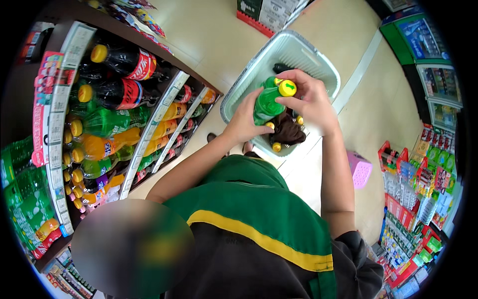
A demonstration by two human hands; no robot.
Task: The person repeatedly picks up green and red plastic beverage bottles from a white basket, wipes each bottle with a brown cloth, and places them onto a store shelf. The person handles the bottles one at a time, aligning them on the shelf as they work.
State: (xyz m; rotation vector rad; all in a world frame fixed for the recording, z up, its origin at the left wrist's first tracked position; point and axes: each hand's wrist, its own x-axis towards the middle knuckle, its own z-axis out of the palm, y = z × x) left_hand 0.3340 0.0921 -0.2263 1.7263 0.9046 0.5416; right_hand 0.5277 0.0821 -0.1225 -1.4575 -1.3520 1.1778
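A green plastic soda bottle [269, 105] with a yellow cap [287, 88] is held tilted over a pale plastic basket [328, 69]. My left hand [244, 119] wraps the bottle's body from the left side. Around the neck, below and behind the cap, curl the thumb and fingers of my right hand [310, 101]. Just behind it shows part of a second green bottle [269, 81], mostly hidden. Inside the basket lie a dark brown cloth [289, 129], a dark bottle [282, 68] and several yellow-capped bottles, largely covered by the cloth and my hands.
Shelves on the left hold cola bottles [127, 93], orange soda bottles [112, 144] and green bottles behind price strips [56, 123]. Stacked cartons [274, 15] stand beyond the basket. A pink perforated plastic stool or bin [359, 170] is on the floor, with a packed display rack [414, 183] further right.
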